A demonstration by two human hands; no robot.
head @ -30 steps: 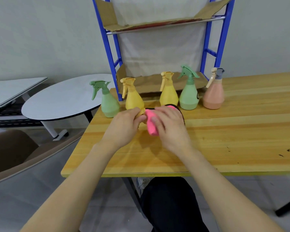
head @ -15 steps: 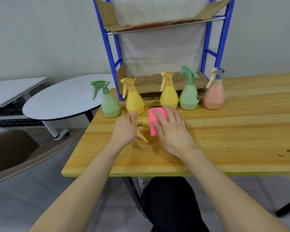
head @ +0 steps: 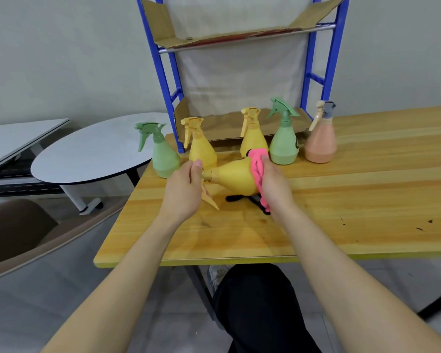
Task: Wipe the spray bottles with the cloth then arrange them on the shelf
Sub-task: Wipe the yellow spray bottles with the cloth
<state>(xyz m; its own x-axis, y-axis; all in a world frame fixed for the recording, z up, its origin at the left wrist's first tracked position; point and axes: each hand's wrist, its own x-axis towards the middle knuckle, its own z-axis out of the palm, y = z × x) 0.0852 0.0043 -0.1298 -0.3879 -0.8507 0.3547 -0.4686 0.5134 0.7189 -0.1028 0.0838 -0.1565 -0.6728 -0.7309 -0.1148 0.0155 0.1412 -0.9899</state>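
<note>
Left grip (head: 185, 191) clasps the sprayer head of the yellow bottle (head: 236, 177), held on its side over the bench (head: 354, 189), while the right grip (head: 274, 186) holds the pink cloth (head: 257, 161) against its base: wiping in hand, and the next move likely calls for standing it upright on the shelf (head: 222, 123).

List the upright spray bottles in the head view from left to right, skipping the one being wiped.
left green spray bottle → left yellow spray bottle → right yellow spray bottle → right green spray bottle → peach spray bottle
</note>
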